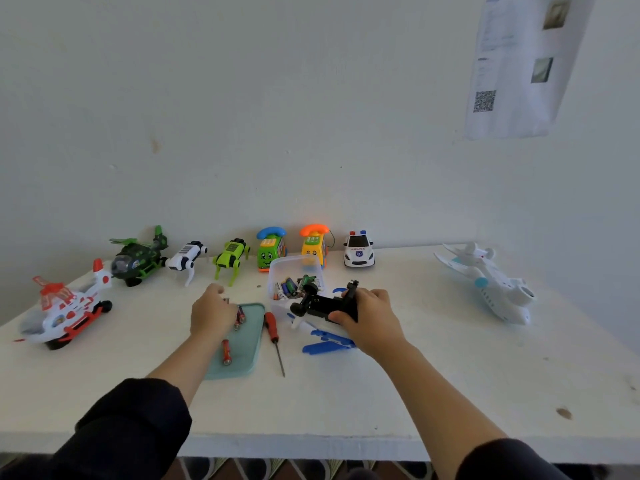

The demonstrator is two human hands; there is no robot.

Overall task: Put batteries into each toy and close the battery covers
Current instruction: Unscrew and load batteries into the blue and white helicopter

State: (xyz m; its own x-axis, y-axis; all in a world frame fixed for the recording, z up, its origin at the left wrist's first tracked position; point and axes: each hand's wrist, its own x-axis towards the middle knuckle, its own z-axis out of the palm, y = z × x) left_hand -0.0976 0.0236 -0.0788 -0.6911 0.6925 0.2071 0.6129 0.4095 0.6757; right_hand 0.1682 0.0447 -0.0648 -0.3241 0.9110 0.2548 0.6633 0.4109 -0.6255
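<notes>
A black-bottomed toy (322,304) is held upside down beside a clear tub of batteries (294,285). Red batteries (226,351) are laid on a teal lid (251,344). Other toys are lined up along the wall.

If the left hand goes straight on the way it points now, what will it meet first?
Probably the green robot dog. The left hand, over the lid with batteries, points away toward the wall; bare table lies between, though depth is unclear.
</notes>
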